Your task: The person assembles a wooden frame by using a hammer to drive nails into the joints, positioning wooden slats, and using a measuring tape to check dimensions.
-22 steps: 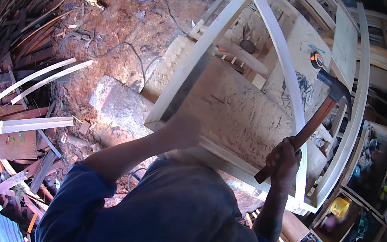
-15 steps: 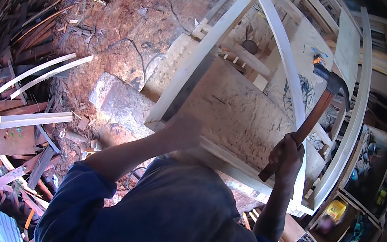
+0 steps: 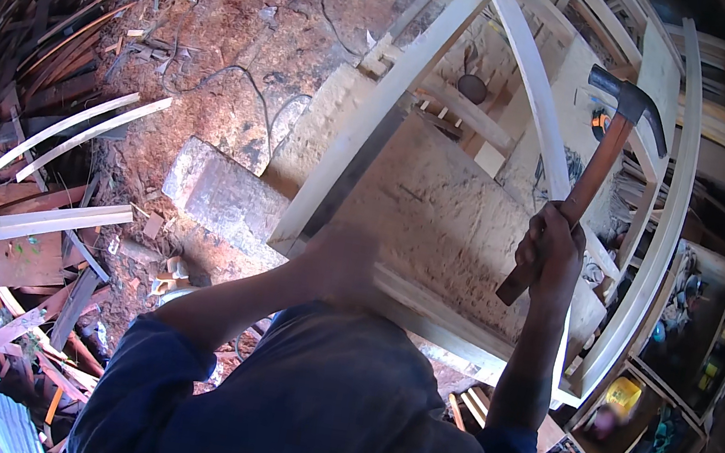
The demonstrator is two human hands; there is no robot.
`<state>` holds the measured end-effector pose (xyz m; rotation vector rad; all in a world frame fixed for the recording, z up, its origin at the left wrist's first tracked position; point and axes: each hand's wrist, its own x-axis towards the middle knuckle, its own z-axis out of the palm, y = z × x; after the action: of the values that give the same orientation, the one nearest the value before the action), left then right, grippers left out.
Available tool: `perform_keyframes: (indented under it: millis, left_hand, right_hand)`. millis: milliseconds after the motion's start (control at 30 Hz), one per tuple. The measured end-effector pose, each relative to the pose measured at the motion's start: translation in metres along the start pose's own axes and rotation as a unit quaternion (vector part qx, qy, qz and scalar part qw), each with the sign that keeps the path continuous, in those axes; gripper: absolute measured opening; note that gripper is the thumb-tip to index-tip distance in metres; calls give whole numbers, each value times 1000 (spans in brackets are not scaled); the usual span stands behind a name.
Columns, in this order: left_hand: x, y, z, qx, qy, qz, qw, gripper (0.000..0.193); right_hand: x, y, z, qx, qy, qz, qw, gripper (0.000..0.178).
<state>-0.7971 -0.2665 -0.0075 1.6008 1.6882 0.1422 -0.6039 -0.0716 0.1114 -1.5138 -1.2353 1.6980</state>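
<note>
hammer [image 3: 599, 163]: dark matt metal head, reddish wood handle
frame [image 3: 532, 93]: pale bare wood, smooth
panel [image 3: 465, 228]: rough, dusty board
block [image 3: 222, 196]: grey, coarse stone
floor [image 3: 250, 41]: red dirt, wood offcuts

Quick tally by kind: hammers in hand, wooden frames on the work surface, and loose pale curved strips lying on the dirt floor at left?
Hammers: 1, hammer held raised in the right hand
Wooden frames: 1, pale frame, left hand near its lower end
Curved strips on the floor: 2, strips
Total: 4
</note>
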Motion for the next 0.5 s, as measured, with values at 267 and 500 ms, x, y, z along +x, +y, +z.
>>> perform_keyframes:
  millis: [267, 500]
  left_hand:
    - [-1, -10, 13, 3, -35, 12, 999, 24]
    - [-10, -5, -3, 66, 79, 133, 986, 20]
  right_hand:
    - [32, -15, 11, -62, 16, -57, 996, 24]
    - [182, -47, 2, 148, -81, 7, 986, 25]
